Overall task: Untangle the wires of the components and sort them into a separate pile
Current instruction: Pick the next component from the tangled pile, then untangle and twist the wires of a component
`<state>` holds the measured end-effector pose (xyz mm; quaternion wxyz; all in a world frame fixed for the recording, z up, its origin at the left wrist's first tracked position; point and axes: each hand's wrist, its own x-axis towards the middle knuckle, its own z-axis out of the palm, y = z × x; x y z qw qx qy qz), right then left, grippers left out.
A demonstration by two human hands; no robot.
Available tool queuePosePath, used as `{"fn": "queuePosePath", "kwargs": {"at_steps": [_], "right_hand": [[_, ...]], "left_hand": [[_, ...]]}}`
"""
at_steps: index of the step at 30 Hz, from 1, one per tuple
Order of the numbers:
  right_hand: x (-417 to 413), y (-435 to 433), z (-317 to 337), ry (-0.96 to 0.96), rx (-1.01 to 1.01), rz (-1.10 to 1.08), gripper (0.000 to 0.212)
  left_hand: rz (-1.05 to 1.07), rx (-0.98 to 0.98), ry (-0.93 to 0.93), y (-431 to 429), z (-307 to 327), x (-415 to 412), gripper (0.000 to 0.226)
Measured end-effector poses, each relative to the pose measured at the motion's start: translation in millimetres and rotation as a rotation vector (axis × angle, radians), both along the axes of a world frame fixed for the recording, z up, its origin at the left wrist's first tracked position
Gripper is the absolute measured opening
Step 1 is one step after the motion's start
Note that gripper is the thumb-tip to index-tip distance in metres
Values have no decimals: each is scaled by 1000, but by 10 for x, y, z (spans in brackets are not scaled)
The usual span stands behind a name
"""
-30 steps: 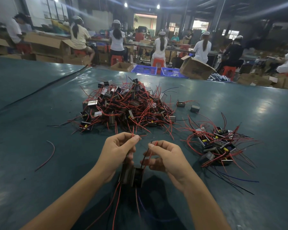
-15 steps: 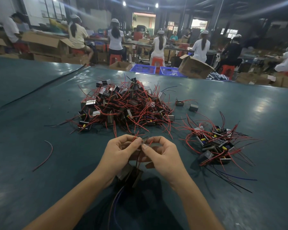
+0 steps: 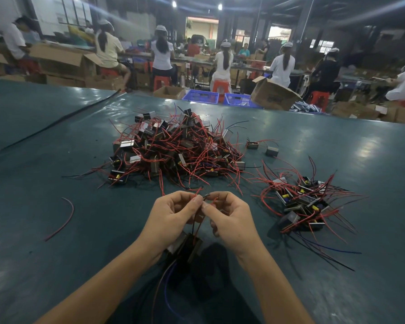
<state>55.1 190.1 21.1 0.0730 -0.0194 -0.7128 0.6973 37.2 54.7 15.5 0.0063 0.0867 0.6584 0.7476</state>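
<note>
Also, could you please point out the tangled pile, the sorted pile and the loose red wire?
tangled pile point(image 3: 173, 150): head view, middle of heap.
sorted pile point(image 3: 302, 202): head view, its central components.
loose red wire point(image 3: 72, 211): head view, midway along it.

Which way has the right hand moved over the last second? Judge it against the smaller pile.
Yes, slightly: the right hand has shifted left, away from the smaller pile, meeting the left hand, both pinching the wires.

Left hand point(image 3: 173, 217) and right hand point(image 3: 233, 222) fingertip to fingertip, fingers curled, both in a pinch on wires point(image 3: 205, 196).
</note>
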Motion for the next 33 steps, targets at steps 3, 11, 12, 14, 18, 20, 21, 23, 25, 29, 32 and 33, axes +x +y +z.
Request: {"fn": "queuePosePath", "kwargs": {"at_steps": [3,11,12,14,18,20,21,23,25,29,32,33], "right_hand": [[-5,39,11,-107,-72,0,18],[73,122,-16,335,838,-151,45],[79,107,-14,375,863,-159,47],[92,58,14,382,726,-147,46],[65,3,98,167,155,87,36],[56,7,83,131,60,133,31],[58,1,77,139,52,137,26],[57,-19,44,171,68,126,19],[48,-35,25,189,82,101,18],[51,-21,22,163,128,90,20],[40,-24,12,102,159,59,17],[38,-28,8,91,160,49,17]], "left_hand": [[21,32,-47,-15,-11,-14,13],[-4,80,-86,-15,20,-18,17],[-8,76,-79,-13,22,-18,18],[-12,57,-69,-17,23,-22,20],[-25,0,-7,-14,11,-14,21],[-24,-13,15,-11,12,-7,21],[-21,-9,22,-12,10,-7,20],[-14,9,32,-19,10,-8,17],[-12,19,44,-25,9,-13,13],[-10,29,47,-34,-3,-41,16],[-9,-16,61,-46,-14,-53,30],[-7,-29,66,-48,-22,-58,31]]}}
